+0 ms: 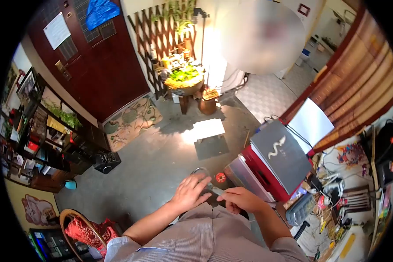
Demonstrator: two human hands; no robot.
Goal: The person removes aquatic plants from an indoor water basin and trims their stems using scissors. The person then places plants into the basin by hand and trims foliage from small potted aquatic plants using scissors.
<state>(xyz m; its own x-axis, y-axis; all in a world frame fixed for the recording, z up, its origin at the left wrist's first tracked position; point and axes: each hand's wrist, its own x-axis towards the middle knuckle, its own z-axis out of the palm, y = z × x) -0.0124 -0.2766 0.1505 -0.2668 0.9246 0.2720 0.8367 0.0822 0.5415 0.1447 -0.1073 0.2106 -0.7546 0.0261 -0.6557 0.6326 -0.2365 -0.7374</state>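
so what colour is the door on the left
Dark reddish-brown door, seen in the head view.

A patterned mat (133, 123) lies before the dark red door (102, 78), near a wooden lattice (146, 35).

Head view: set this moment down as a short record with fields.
Left hand: back upward, fingers spread, near the pale item; contact unclear
Right hand: closed on a small pale item, too unclear to name
Beside right hand: dark folder atop a red unit
Floor: white-topped stool, mat, speaker
Far side: door, lit plant
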